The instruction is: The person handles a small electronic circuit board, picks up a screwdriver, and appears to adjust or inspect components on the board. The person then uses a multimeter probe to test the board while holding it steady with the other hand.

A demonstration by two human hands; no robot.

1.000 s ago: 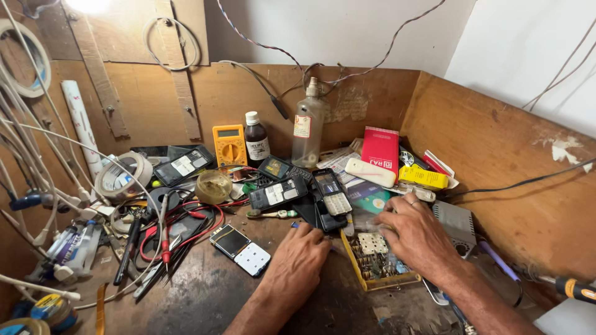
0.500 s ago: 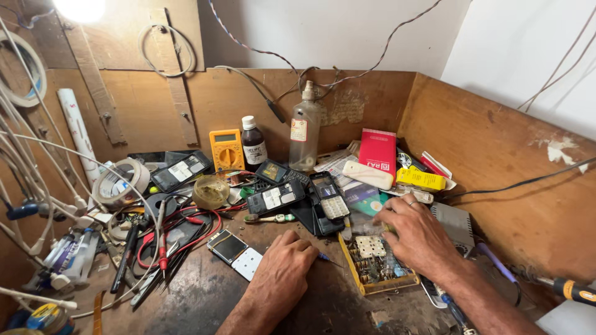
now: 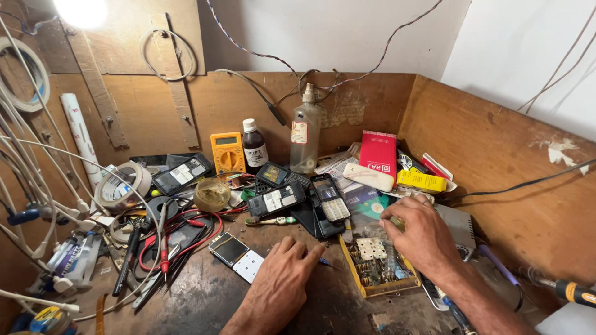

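A tangle of red leads crowds the table at far left, its tools partly cut off by the frame. The left hand lies palm down, grip loose and holding nothing, just right of a small open phone; a blue-tipped tool pokes out beside its fingers. The right hand curls over the yellow parts tray; whether its hidden fingertips pinch anything, I cannot tell
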